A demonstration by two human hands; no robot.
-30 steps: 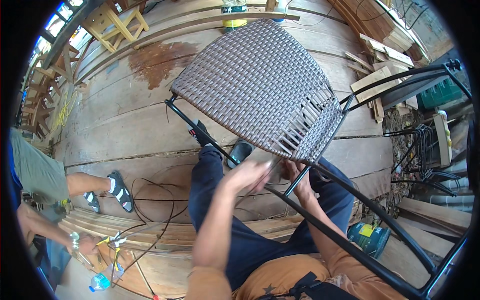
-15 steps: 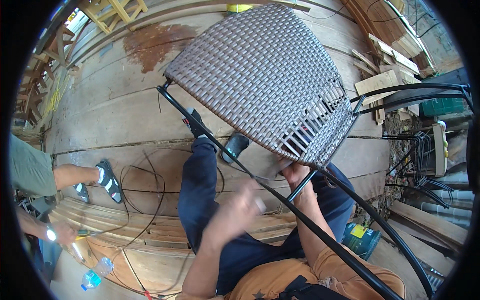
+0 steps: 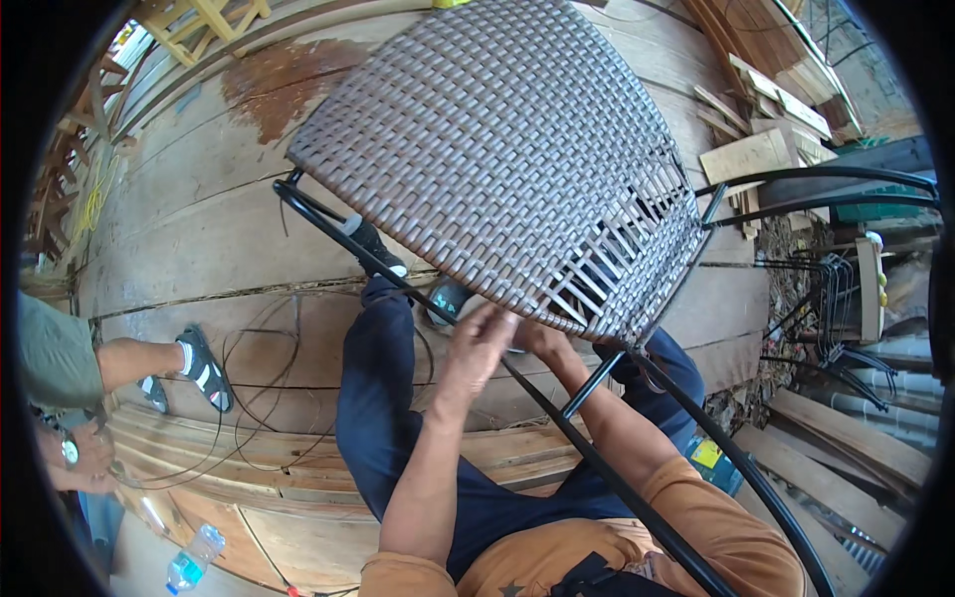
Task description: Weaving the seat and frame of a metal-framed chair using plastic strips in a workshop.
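Observation:
A chair with a brown woven wicker panel (image 3: pixel 477 149) and a black metal frame (image 3: pixel 637 468) lies tilted across my lap. Close to the panel's lower right corner, a band of the weave has gaps, with bare strands (image 3: pixel 592 284) showing. My left hand (image 3: pixel 476 348) is at the panel's lower edge, its fingers pressed together on something too small to name. Beside it, my right hand (image 3: pixel 540 339) reaches under the same edge, past a frame tube. The panel and my left hand hide its fingers.
At the left, another person's hands (image 3: pixel 88 453) and a sandalled foot (image 3: pixel 207 368) show. Thin dark strands (image 3: pixel 264 348) loop over the floor. A plastic bottle (image 3: pixel 196 559) lies at lower left. Wood offcuts (image 3: pixel 746 164) and black metal frames (image 3: pixel 831 298) are at the right.
My left hand has moved up and right to the panel's edge, near my right hand. The right hand has shifted left. In view, the chair sits slightly further left; the other person's hands have come together.

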